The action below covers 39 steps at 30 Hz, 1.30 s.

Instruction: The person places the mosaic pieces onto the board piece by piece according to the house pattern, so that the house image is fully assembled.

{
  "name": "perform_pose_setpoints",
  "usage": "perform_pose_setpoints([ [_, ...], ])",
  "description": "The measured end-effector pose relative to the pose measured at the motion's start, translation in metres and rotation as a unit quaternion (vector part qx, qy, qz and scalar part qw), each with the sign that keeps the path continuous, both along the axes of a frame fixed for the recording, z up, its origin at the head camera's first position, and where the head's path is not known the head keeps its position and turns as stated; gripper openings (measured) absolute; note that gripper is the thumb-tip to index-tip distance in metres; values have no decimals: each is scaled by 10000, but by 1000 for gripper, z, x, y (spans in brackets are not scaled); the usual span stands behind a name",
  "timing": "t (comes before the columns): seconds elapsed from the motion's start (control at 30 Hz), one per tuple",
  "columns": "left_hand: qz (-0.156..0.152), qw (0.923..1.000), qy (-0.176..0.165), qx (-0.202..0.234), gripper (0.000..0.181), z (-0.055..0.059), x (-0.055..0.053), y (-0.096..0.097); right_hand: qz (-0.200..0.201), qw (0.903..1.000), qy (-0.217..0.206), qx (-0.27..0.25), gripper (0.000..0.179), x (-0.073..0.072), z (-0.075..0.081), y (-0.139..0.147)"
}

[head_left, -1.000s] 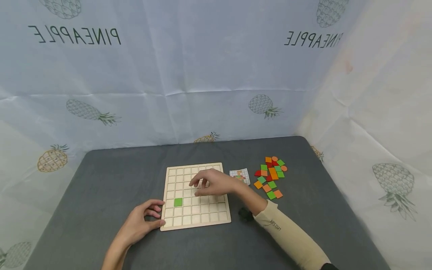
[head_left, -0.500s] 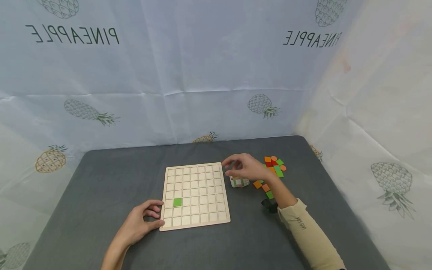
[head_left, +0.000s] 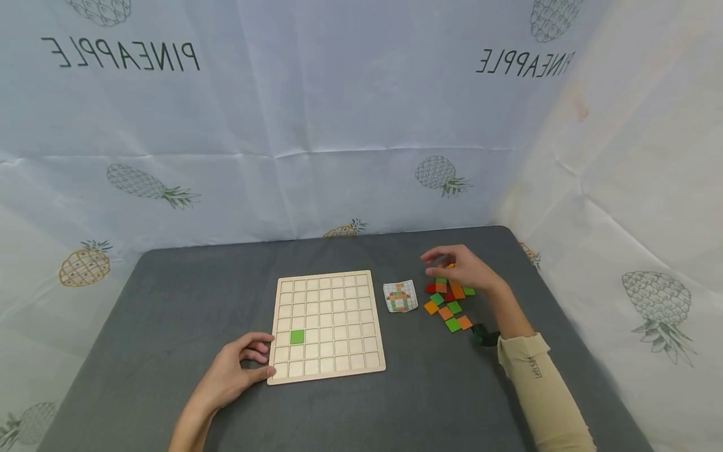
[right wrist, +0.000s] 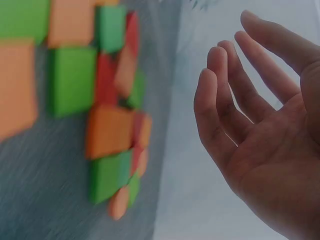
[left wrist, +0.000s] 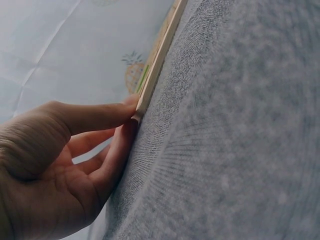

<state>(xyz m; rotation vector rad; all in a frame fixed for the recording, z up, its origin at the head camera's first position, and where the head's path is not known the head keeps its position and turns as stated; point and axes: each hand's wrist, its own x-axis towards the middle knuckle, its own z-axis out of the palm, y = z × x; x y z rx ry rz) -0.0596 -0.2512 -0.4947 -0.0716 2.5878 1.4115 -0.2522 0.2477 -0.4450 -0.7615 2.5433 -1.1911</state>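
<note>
A pale wooden grid board (head_left: 339, 301) lies on the table with one green square tile (head_left: 297, 337) in a cell at its lower left. My left hand (head_left: 231, 370) holds the board's left edge, the thumb (left wrist: 107, 116) at the near corner and the fingers bent against the side. Over the far part of a heap of coloured tiles (head_left: 446, 307) hovers my right hand (head_left: 460, 267), its fingers loosely bent and nothing between them. In the right wrist view those fingers stand apart from the green, orange and red wooden tiles (right wrist: 110, 130). Part of the heap is hidden beneath the hand.
Between board and heap lies a small paper card (head_left: 400, 296) printed with a coloured grid pattern. A dark grey cloth covers the table (head_left: 316, 420). White curtains (head_left: 339, 94) with pineapple prints hang behind it and at the sides.
My right hand has moved right, from above the board past the card to over the tile heap. The card is uncovered again. My left hand stays at the board's edge.
</note>
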Motion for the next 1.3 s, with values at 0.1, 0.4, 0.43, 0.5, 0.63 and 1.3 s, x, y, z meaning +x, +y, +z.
perform_pose_setpoints([
  [0.1, -1, 10000, 3, -32, 61, 1, -1, 0, -94, 9999, -118, 15, 35, -4, -9, 14],
  [0.4, 8, 10000, -11, 22, 62, 0, 1, 0, -191, 9990, -327, 248, 35, -9, -28, 36],
  [0.43, 8, 10000, -18, 25, 62, 0, 1, -1, -160, 9989, -360, 261, 35, -9, -29, 37],
  [0.5, 10, 10000, -38, 27, 62, 0, 1, -1, -160, 9984, -460, 289, 36, -10, -31, 39],
  [0.63, 17, 10000, -71, -2, 61, 1, 2, -1, -130, 9979, -524, 366, 37, -11, -33, 41],
  [1.3, 28, 10000, -11, 8, 60, 3, 0, 1, -298, 9961, 9, 831, 32, -13, -40, 41],
])
